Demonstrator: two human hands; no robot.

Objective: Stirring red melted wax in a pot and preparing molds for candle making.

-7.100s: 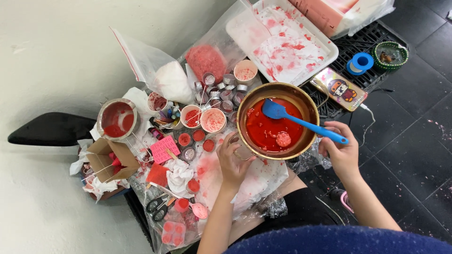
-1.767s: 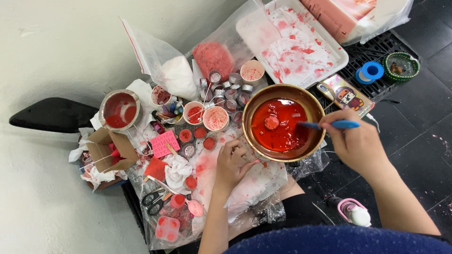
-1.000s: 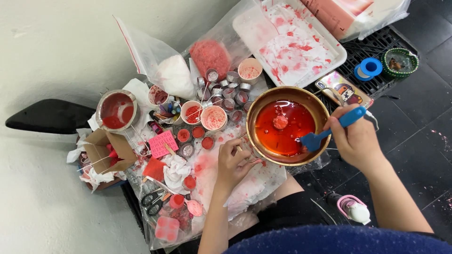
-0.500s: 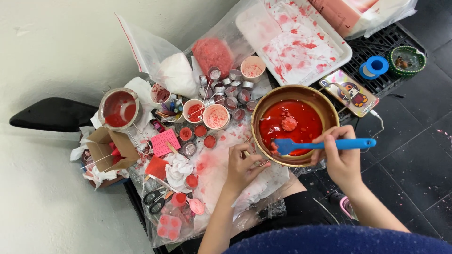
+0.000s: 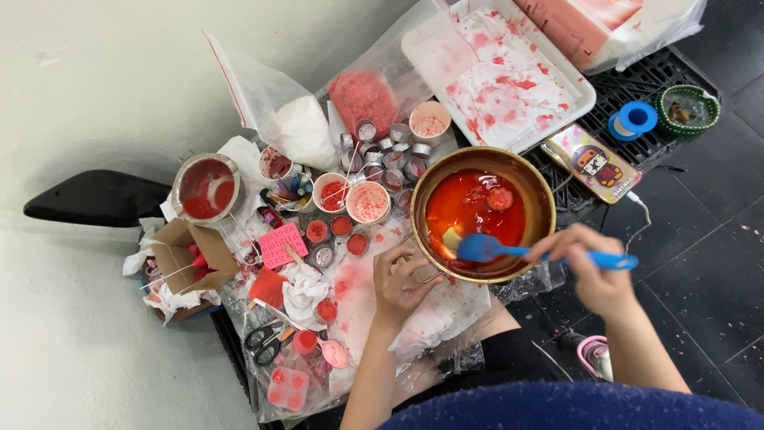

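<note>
Right hand (image 5: 593, 267) grips blue spatula (image 5: 485, 248) in pan (image 5: 541, 199) — left hand (image 5: 398, 279) steadies handle.

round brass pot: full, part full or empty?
Part full. Red liquid covers the floor of the round brass-coloured pot, with bare inner wall above it. The blue spatula dips in, held by the right hand.

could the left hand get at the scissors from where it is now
Probably yes. The left hand grips the pot by its near rim, so it would have to let go first. The scissors lie uncovered down to its left, with only crumpled tissue and small red-filled cups between.
</note>
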